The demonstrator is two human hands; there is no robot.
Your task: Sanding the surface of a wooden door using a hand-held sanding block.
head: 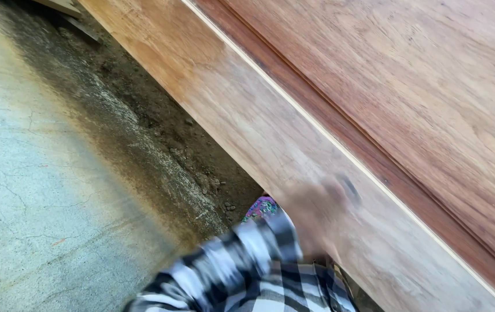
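Blurred by motion, one hand (316,216) laid on the wooden door panel (293,144), near its lower edge and close to the bottom of the frame. Left or right: cannot tell, though the sleeve comes in from the lower left. Fingers smeared into a pale shape, so spread or closed cannot be told; something small and dark (348,189) at the fingertips, too blurred to name. Checked sleeve (241,260), black and white, soft woven cloth, running down to the bottom edge. A scrap of purple patterned fabric (262,207) just beside the cuff.

Panel broad and flat, warm brown, smooth with a slight sheen. Straight pale strip (340,149) running diagonally along it, then a darker red-brown recessed band (374,156), then a wide field of streaky grain (432,81) toward the upper right corner.

Below the panel's long edge, dark crumbly dirt and small stones (160,127). Further left, grey concrete floor (28,190), rough and hair-cracked.
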